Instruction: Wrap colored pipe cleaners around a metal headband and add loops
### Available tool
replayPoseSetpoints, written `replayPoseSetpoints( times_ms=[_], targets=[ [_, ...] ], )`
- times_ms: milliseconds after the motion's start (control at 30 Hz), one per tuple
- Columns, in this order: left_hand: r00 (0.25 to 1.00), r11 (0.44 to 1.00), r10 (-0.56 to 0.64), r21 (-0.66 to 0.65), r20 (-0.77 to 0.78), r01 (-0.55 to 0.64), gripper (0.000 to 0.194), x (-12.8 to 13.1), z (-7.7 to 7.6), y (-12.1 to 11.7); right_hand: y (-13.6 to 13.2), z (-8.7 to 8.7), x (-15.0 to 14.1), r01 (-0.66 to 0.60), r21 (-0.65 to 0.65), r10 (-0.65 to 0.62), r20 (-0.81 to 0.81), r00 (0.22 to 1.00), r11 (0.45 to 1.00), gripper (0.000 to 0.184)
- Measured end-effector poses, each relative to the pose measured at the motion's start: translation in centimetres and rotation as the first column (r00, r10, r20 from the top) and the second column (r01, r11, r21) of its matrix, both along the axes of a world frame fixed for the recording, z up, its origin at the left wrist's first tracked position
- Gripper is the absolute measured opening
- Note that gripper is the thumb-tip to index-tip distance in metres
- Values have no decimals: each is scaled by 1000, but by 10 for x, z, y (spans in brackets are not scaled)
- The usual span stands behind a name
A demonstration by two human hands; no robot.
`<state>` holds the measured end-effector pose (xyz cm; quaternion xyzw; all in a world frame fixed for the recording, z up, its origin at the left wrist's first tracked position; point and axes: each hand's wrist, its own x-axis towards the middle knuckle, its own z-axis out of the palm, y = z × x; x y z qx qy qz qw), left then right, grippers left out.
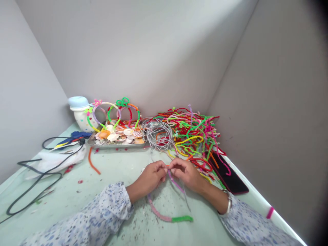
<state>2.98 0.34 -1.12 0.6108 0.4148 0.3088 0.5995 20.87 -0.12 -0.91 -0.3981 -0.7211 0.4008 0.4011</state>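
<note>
My left hand (pixel 151 176) and my right hand (pixel 190 176) meet fingertip to fingertip above the middle of the table, both closed in a pinch. Between the fingertips shows a bit of orange pipe cleaner (pixel 168 166); the fingers cover most of it. A purple-pink strand (pixel 176 185) and a thin grey wire end hang below the pinch. From under my left hand curves a wrapped band (pixel 161 216), lilac, then pink, then green at its tip. Just beyond my hands lies a coil of grey wire (pixel 160 135).
A metal tray (pixel 115 146) holds shells, with colourful wrapped headbands (pixel 106 104) standing over it. Tangled pipe cleaners (pixel 192 126), red-handled scissors (pixel 203 164) and a dark phone (pixel 234 179) are at right. At left are a lidded white cup (pixel 82 118) and a black cable (pixel 33 201).
</note>
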Motion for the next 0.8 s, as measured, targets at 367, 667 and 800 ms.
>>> replayPoseSetpoints(
  times_ms=[367, 667, 800],
  targets=[
    [999, 996, 7, 94, -32, -4, 15, 1, -6, 0, 3, -2, -2, -14, -211, -8, -103, 995, 977, 9],
    [997, 988, 2, 152, -75, 9, 11, -1, -2, -2, 3, 0, -3, -12, -244, -8, -84, 996, 970, 11],
    [995, 983, 6, 185, -101, 13, 12, -2, -5, -2, 2, 1, -3, -12, -262, -6, -67, 998, 965, 10]
  ],
)
